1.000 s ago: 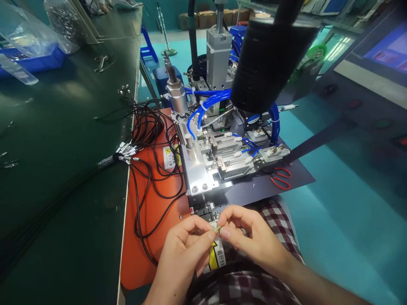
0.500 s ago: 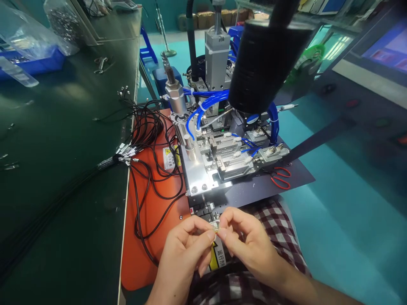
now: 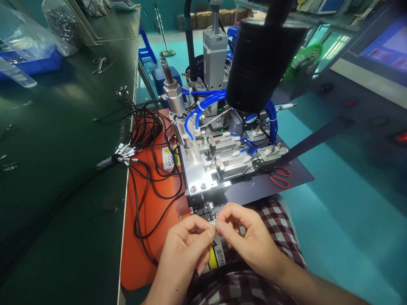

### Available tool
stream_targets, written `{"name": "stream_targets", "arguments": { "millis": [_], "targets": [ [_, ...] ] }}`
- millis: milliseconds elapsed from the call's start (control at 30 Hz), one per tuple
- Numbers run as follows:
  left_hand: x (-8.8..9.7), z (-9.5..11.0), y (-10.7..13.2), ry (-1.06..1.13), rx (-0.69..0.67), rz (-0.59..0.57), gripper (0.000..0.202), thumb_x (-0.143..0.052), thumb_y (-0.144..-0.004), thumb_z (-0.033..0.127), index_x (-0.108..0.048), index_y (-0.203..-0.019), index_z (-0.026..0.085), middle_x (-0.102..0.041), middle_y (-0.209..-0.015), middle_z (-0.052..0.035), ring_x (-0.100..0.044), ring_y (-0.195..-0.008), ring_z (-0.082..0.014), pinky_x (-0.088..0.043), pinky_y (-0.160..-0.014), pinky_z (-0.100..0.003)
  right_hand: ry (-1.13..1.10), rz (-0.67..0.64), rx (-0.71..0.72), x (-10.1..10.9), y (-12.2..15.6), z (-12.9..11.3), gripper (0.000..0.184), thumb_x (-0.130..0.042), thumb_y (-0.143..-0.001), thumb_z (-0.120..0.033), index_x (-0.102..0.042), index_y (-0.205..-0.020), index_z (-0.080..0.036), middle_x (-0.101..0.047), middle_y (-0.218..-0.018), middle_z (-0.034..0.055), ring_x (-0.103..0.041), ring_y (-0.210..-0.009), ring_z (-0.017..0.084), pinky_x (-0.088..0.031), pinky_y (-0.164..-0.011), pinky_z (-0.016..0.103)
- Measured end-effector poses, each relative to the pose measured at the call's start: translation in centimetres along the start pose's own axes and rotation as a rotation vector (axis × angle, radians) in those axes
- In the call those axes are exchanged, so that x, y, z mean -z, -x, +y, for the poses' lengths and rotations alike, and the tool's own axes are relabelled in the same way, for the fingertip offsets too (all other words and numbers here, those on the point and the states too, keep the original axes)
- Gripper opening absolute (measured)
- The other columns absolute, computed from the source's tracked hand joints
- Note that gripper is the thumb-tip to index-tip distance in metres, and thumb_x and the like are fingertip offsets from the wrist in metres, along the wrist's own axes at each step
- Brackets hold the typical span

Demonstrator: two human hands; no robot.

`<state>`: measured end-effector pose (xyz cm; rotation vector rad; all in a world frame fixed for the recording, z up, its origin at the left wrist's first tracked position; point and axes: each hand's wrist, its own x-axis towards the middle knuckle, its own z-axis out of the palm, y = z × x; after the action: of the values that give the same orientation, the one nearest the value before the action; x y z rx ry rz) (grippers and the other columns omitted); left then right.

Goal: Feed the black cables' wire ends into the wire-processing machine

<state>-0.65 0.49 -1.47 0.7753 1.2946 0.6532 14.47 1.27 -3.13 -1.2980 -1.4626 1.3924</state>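
My left hand is closed in a pinch at the front edge of the machine, its thumb and forefinger on thin coloured wires. Facing it, my right hand pinches at the same wires, with the fingertips of both hands almost meeting. Specks of yellow, green and red show between them; the rest of the wires is hidden by my fingers. A black cable loops down over the orange plate and passes out of sight behind my left wrist. Just beyond my fingertips lies a small dark metal fixture.
A metal machine with blue air tubes fills the middle. Red-handled scissors lie on its grey plate. A cable bundle with metal plugs crosses from the dark table onto the orange plate. A black cylinder hangs above.
My right fingertips have shifted slightly up on the wires, and a red speck now shows between the hands. My left hand keeps its pinch. The whole view has drifted a little.
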Motion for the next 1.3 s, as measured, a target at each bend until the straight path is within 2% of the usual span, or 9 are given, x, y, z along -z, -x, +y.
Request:
{"name": "stream_targets", "arguments": {
  "millis": [100, 167, 233, 333, 400, 533, 600, 833, 1300],
  "targets": [
    [-0.2, -0.1, 0.6, -0.194, -0.205, 0.107, 0.014, -0.059, -0.08, 0.028, -0.059, -0.069, 0.019, -0.049, -0.043, 0.0039, -0.041, -0.038, -0.0096, -0.033, -0.044, -0.021, -0.022, 0.023, 0.035, -0.2, 0.4, 0.1, 0.017, -0.053, -0.088, -0.025, -0.052, -0.072, -0.019, -0.05, -0.067, -0.0013, -0.047, -0.06, 0.013, -0.038, -0.057, 0.026],
    [-0.2, -0.3, 1.0, -0.349, -0.45, 0.203, 0.008, -0.061, -0.077, 0.022, -0.065, -0.07, 0.019, -0.062, -0.062, -0.0037, -0.057, -0.057, -0.0164, -0.044, -0.057, -0.026, -0.161, -0.047, -0.081, -0.2, 0.5, 0.1, 0.019, -0.052, -0.089, -0.029, -0.05, -0.072, -0.02, -0.046, -0.058, -0.0044, -0.042, -0.052, 0.011, -0.034, -0.051, 0.024],
    [-0.1, -0.3, 1.0, -0.451, -0.591, 0.187, 0.008, -0.061, -0.077, 0.018, -0.068, -0.075, 0.02, -0.066, -0.076, -0.0068, -0.061, -0.072, -0.02, -0.046, -0.066, -0.027, -0.307, -0.135, -0.206, -0.2, 0.5, 0.1, 0.021, -0.054, -0.088, -0.034, -0.049, -0.074, -0.019, -0.042, -0.053, -0.0073, -0.037, -0.047, 0.009, -0.03, -0.047, 0.023],
    [0.3, 0.0, 0.4, -0.513, -0.542, 0.046, 0.012, -0.055, -0.084, 0.02, -0.067, -0.082, 0.021, -0.063, -0.075, -0.004, -0.059, -0.067, -0.0164, -0.047, -0.061, -0.024, -0.372, -0.132, -0.279, 0.2, 0.1, -0.1, 0.023, -0.058, -0.083, -0.036, -0.048, -0.072, -0.018, -0.041, -0.051, -0.0083, -0.036, -0.045, 0.008, -0.027, -0.045, 0.021],
    [0.6, 0.4, -0.1, -0.566, -0.524, 0.05, 0.013, -0.052, -0.087, 0.022, -0.065, -0.088, 0.021, -0.06, -0.074, -0.0015, -0.057, -0.064, -0.0139, -0.046, -0.056, -0.021, -0.349, -0.079, -0.276, 0.6, -0.5, -0.3, 0.021, -0.06, -0.082, -0.032, -0.049, -0.071, -0.018, -0.042, -0.051, -0.0083, -0.037, -0.046, 0.008, -0.027, -0.046, 0.021],
    [1.6, 0.5, -1.1, -0.749, -0.664, 0.165, 0.013, -0.05, -0.089, 0.018, -0.061, -0.095, 0.019, -0.058, -0.086, -0.0026, -0.059, -0.079, -0.0143, -0.048, -0.067, -0.022, -0.289, -0.036, -0.25, 1.1, -2.1, 0.1, 0.017, -0.058, -0.082, -0.029, -0.051, -0.07, -0.018, -0.043, -0.049, -0.008, -0.037, -0.046, 0.008, -0.026, -0.046, 0.022],
    [2.2, 0.2, -1.6, -0.829, -0.743, 0.136, 0.017, -0.046, -0.09, 0.014, -0.061, -0.097, 0.018, -0.056, -0.088, -0.0035, -0.058, -0.082, -0.0138, -0.048, -0.072, -0.022, -0.273, -0.047, -0.244, 1.1, -2.9, 0.8, 0.018, -0.057, -0.081, -0.03, -0.051, -0.07, -0.017, -0.043, -0.049, -0.0077, -0.037, -0.045, 0.008, -0.026, -0.046, 0.022],
    [3.7, -0.7, -2.8, -1.159, -1.017, 0.054, 0.032, -0.039, -0.091, 0.009, -0.06, -0.115, 0.012, -0.055, -0.085, -0.007, -0.057, -0.07, -0.0158, -0.049, -0.061, -0.025, -0.281, -0.068, -0.246, 0.6, -4.1, 3.1, 0.02, -0.057, -0.082, -0.032, -0.052, -0.071, -0.017, -0.045, -0.051, -0.0071, -0.04, -0.044, 0.009, -0.029, -0.046, 0.022],
    [4.1, -1.4, -3.0, -1.249, -1.07, 0.051, 0.04, -0.042, -0.084, -0.002, -0.054, -0.121, 0.009, -0.054, -0.088, -0.0093, -0.054, -0.07, -0.0181, -0.051, -0.059, -0.03, -0.229, -0.077, -0.248, 0.9, -4.1, 2.8, 0.018, -0.056, -0.084, -0.03, -0.051, -0.072, -0.018, -0.044, -0.052, -0.0073, -0.04, -0.045, 0.009, -0.03, -0.044, 0.022]
  ]
}}
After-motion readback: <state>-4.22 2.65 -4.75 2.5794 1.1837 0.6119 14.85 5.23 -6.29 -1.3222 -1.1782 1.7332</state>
